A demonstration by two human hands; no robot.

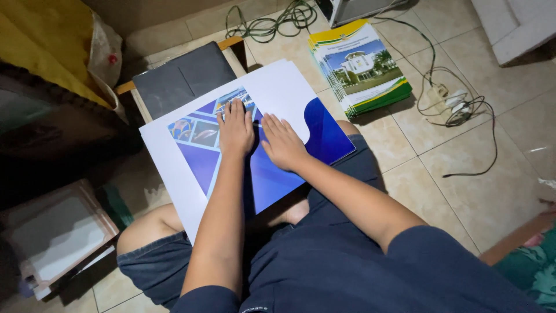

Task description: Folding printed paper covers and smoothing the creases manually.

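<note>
Two flat hands, left hand and right hand, press the blue-and-white folder, grip open, fingers spread.

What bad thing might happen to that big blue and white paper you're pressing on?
The folder sheet rests on the person's lap, part overhanging, so it might slide or bend. Both the left hand and right hand press flat on it, so a crooked crease could set. The power cords nearby might trip someone.
</note>
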